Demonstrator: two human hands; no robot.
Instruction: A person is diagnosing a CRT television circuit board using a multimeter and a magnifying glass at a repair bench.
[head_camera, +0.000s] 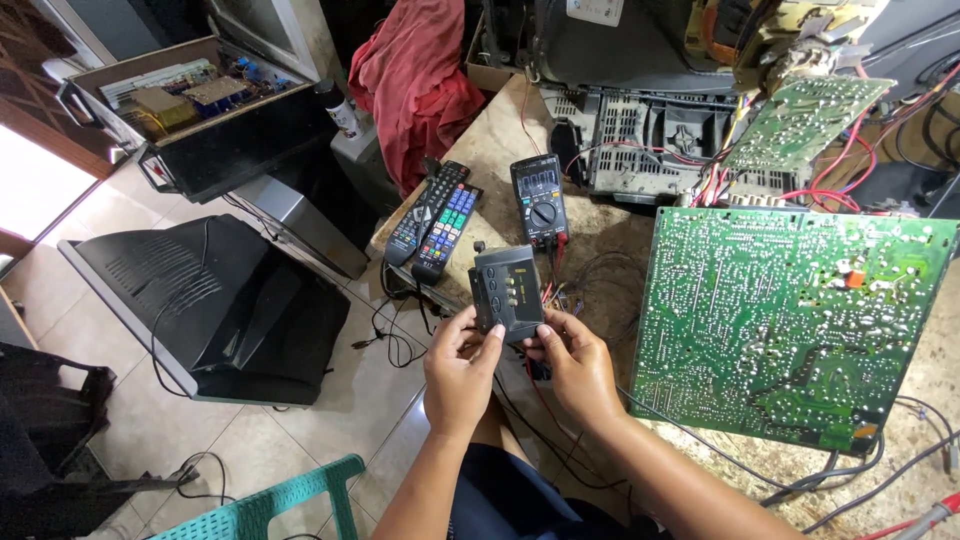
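We hold a small grey switch box (507, 291) upright between both hands, left hand (460, 372) gripping its left edge, right hand (574, 362) its lower right, above the workbench (610, 240) edge, beside the green circuit board (790, 310).

Your fingers (497, 333) grip a matt dark plastic box (508, 290). Your desk (500, 150) looks like worn, speckled stone; the green circuit board (790, 320) shines with solder, and the red cloth (415, 85) lies soft and crumpled.

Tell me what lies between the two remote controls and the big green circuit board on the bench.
In the head view, a black multimeter with its leads lies between the remote controls and the large green circuit board.
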